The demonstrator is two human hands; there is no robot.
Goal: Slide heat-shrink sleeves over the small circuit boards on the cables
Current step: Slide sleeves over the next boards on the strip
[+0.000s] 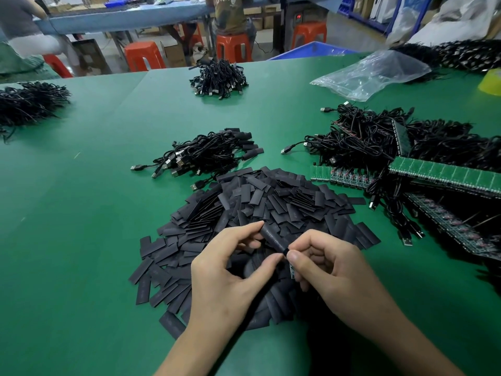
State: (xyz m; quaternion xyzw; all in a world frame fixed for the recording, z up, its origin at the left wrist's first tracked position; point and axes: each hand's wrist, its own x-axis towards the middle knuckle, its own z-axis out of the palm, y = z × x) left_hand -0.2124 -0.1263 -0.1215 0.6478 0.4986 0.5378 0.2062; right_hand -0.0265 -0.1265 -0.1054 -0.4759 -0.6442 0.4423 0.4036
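Observation:
My left hand (227, 270) pinches a black heat-shrink sleeve (272, 238) between thumb and forefinger, above a wide pile of flat black sleeves (244, 213). My right hand (333, 264) holds a small circuit board (292, 272) at the sleeve's near end; only a sliver of the board shows under the fingers. Its cable is hidden beneath my hands. A bundle of sleeved USB cables (208, 154) lies behind the pile. Unsleeved cables joined to green board panels (379, 147) lie at the right.
The green table (81, 213) also carries cable bundles at the far centre (218, 77) and far left (29, 101), a clear plastic bag (371, 74) and a long green board strip (444, 173). Orange stools and seated people are beyond the table's far edge.

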